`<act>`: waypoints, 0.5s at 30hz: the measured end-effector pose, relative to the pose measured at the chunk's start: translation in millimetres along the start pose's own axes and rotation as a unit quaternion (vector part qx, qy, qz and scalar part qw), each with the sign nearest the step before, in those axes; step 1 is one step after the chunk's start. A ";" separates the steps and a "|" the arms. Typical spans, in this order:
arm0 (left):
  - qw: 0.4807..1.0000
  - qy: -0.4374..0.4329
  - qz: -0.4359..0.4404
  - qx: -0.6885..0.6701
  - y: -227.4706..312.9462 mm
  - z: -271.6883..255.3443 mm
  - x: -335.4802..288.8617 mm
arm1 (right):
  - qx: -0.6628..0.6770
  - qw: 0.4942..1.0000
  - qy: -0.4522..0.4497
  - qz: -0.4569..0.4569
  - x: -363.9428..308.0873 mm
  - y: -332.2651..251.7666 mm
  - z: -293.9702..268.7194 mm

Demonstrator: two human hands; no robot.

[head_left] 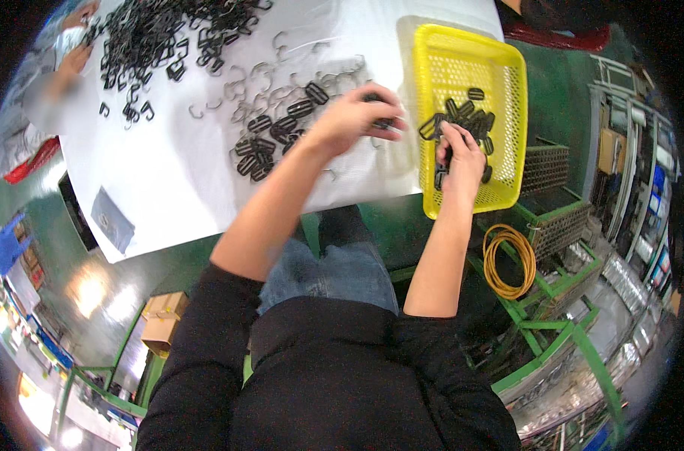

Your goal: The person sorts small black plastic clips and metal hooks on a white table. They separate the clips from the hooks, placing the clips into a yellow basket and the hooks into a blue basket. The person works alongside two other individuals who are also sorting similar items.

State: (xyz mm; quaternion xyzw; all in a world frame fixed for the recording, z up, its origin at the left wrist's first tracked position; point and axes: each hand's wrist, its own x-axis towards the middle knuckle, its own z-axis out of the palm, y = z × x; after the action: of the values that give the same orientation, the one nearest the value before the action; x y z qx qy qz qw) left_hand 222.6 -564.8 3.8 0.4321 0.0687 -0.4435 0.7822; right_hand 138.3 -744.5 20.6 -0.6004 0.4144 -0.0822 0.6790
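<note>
Above the white table, close to the yellow basket, my left hand point(361, 119) is closed around dark oval pieces that look like slotted strap buckles; it is slightly blurred. My right hand point(462, 154) is inside the yellow plastic basket point(513, 128), its fingers curled on a black slotted buckle that shows partly beside the palm. Another black buckle point(431, 126) with two pale slots lies by its fingertips. More such buckles point(473, 120) lie in the basket. On the table, left of my left hand, is a loose pile of black slotted buckles point(261, 146).
Thin pale C-shaped rings point(263, 79) lie behind the buckle pile. A large heap of black hook-like clips point(150, 37) covers the far left of the white table point(169, 173). Another person's hand point(75, 59) is at that side. A coiled orange hose point(509, 261) hangs by green framing at right.
</note>
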 end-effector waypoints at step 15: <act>0.831 0.250 0.320 0.380 -28.0 25.6 11.2 | -0.443 0.754 0.177 -0.453 17.4 27.4 -21.1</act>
State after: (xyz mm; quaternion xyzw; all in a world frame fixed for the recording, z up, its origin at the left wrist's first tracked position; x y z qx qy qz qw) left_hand 201.1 -597.3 -3.1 0.7890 -0.0540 -0.0365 0.6109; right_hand 124.9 -763.6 -10.4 -0.9261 0.1969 -0.2919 0.1355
